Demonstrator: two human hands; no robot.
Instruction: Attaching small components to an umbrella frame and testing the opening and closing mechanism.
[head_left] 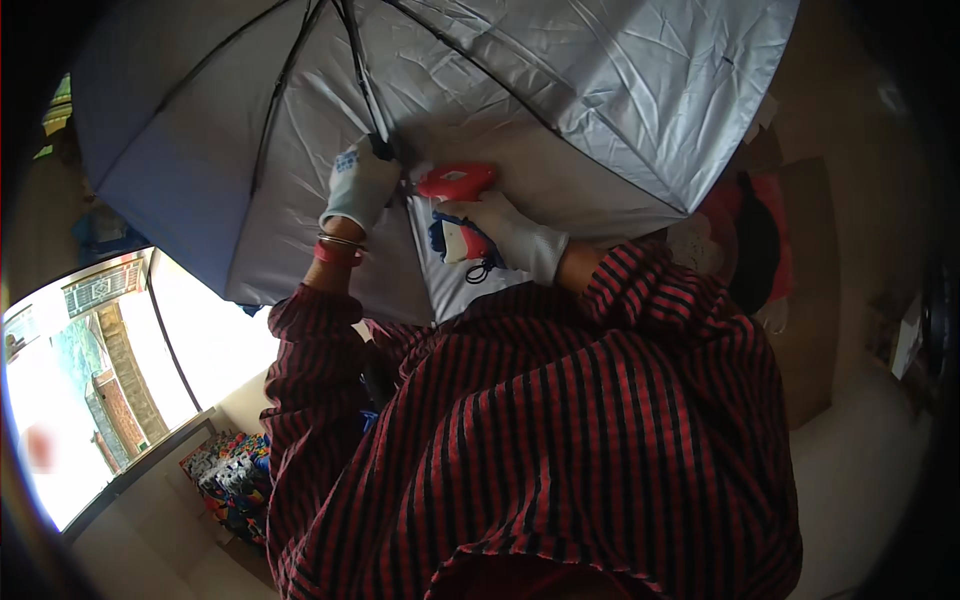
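Note:
An opened umbrella [620, 80] with a silvery underside and thin black ribs spreads across the upper part of the head view. My left hand [360, 185], in a white glove, is closed around a black piece at the lower end of the dark rods. Just right of it, my gloved right hand [515, 235] grips a red plastic tool [457, 181] whose dark nose points at the left hand; its kind does not show. Below that tool, against the right palm, is a small red, white and blue fabric piece [465, 242] with a dark cord loop. Whether the right fingers also hold this piece is unclear.
A bright window [110, 370] lies at the left. Below it is a multicoloured patterned bundle [230, 475]. Brown cardboard [810, 300] and a red-and-black item [760, 235] lie at the right. My striped shirt fills the lower middle.

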